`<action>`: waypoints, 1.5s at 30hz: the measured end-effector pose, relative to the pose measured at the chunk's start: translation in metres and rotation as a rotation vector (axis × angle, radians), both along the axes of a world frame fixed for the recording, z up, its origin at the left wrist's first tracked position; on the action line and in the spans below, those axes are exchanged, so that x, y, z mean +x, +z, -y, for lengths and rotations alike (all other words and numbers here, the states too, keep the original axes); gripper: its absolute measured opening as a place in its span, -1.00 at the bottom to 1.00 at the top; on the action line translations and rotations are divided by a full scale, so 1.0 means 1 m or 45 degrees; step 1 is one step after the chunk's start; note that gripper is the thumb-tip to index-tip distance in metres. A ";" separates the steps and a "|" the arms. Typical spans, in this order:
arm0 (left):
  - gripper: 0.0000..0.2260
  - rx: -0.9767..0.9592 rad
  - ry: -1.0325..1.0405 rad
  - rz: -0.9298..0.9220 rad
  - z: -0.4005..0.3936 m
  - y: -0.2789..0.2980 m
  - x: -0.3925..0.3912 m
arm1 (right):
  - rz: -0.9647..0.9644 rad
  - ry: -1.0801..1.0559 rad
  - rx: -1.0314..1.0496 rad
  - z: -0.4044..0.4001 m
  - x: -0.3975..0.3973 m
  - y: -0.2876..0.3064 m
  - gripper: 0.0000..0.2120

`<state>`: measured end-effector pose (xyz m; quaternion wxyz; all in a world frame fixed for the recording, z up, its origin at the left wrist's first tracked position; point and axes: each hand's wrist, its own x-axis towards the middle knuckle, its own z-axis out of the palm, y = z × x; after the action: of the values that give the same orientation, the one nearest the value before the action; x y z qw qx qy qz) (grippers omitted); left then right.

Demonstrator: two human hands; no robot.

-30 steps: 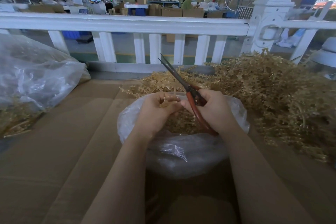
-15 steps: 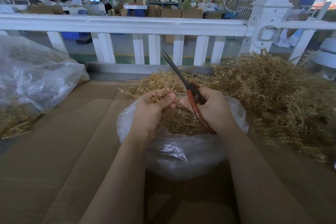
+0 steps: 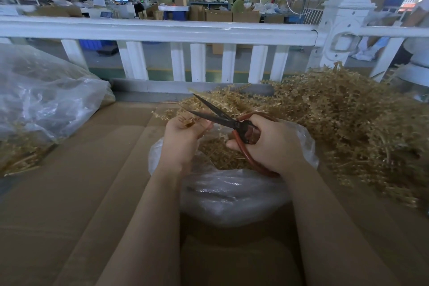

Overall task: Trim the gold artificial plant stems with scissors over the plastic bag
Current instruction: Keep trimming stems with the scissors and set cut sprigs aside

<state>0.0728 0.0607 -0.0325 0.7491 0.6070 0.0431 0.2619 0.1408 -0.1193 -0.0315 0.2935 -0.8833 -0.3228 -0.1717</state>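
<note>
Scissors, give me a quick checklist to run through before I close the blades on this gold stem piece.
1. Scissors blades spread: ok, open in a V.
2. Right hand grip on the red handles: ok.
3. Left hand pinches the gold stem piece: ok.
4. Stem piece seated between the blades: not ok, it sits just left of the lower blade.
5. Left fingertips clear of the blades: cannot tell, they are very close.
6. Open plastic bag below the hands for offcuts: ok.
</note>
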 end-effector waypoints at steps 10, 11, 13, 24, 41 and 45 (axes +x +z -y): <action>-0.83 0.023 -0.106 -0.058 0.002 0.000 -0.004 | -0.058 -0.004 -0.020 0.000 0.002 -0.004 -0.58; -0.84 0.012 -0.111 -0.064 0.002 0.000 -0.004 | -0.055 -0.009 -0.021 0.000 0.002 -0.004 -0.58; -0.83 0.002 -0.121 -0.067 0.002 0.001 -0.004 | -0.058 -0.014 -0.012 0.000 0.002 -0.004 -0.60; -0.88 -0.041 -0.089 -0.054 0.001 -0.001 0.000 | -0.008 -0.087 -0.025 -0.003 -0.003 0.000 -0.66; -0.91 -0.161 -0.035 -0.061 0.004 0.002 0.000 | -0.077 -0.133 -0.052 -0.001 0.005 -0.006 -0.35; -0.88 -0.168 0.050 -0.079 0.005 0.003 0.000 | -0.096 -0.142 -0.034 0.000 0.005 -0.005 -0.26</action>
<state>0.0731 0.0559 -0.0292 0.7804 0.5633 0.0955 0.2541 0.1461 -0.1190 -0.0369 0.2837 -0.9096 -0.2641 -0.1499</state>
